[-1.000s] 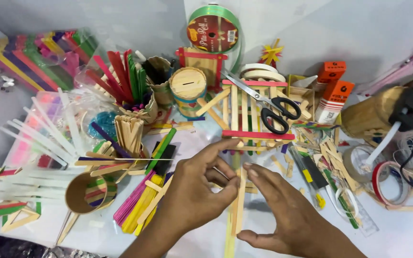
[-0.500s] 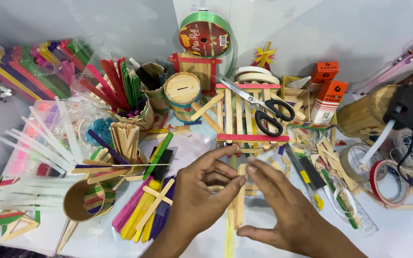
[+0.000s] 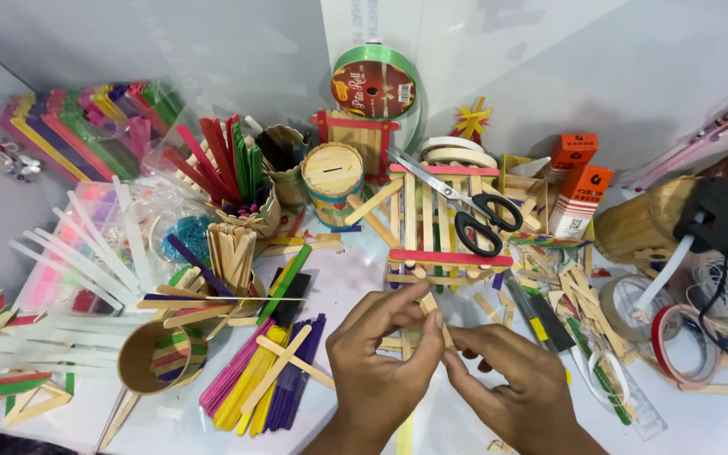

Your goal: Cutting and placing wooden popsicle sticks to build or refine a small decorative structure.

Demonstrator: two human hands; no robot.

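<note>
Both hands meet low in the middle of the table. The left hand [image 3: 381, 366] pinches a plain wooden stick [image 3: 433, 318] between thumb and fingertips; the right hand [image 3: 511, 379] closes on its lower end. The stick's long axis runs up and away, toward the stick frame [image 3: 444, 221] under the scissors [image 3: 465, 206]. Coloured sticks [image 3: 267, 379] lie left

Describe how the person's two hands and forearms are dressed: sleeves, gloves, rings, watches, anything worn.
Both are bare. The left hand and right hand wear no gloves, and no rings show on the fingers in view. The wrists and the short stretch of forearm visible at the bottom edge carry no sleeve, watch or bracelet. Nails are short and unpainted.
</note>
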